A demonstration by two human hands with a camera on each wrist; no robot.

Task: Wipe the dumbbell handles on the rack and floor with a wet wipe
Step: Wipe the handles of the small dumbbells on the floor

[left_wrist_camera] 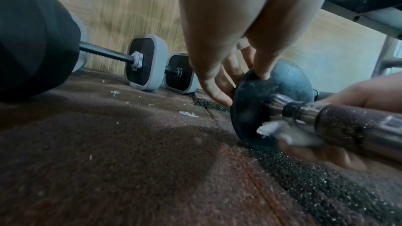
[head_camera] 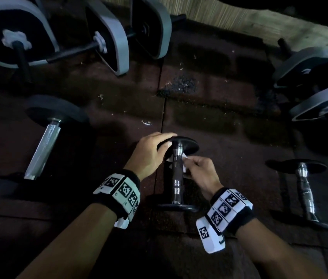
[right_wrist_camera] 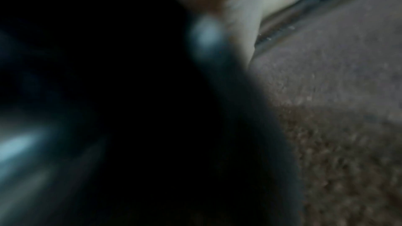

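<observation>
centre of the head view, low: a small dumbbell (head_camera: 177, 174) lies on the dark rubber floor (head_camera: 229, 137), handle running up the frame, one black end plate (head_camera: 187, 144) at its upper end. left hand (head_camera: 151, 152) rests curled over that plate's rim, fingers draped on the far side, thumb on the near face; in the left wrist view the fingertips (left_wrist_camera: 263, 73) sit on the plate's edge. right hand (head_camera: 201, 174) comes in from the right and pinches a white wet wipe (head_camera: 184, 168) against the knurled handle just below the chrome collar; the wipe wraps the bar, white edges showing both sides. right wrist view is dark and blurred, nothing readable there.

left of frame: a second dumbbell with a bright knurled bar (head_camera: 42, 150). right of frame: a third small dumbbell (head_camera: 306, 192). upper left: grey square-plate dumbbells (head_camera: 106, 37) along the wall. white scraps of debris (head_camera: 146, 123) lie on the floor above the hands.
</observation>
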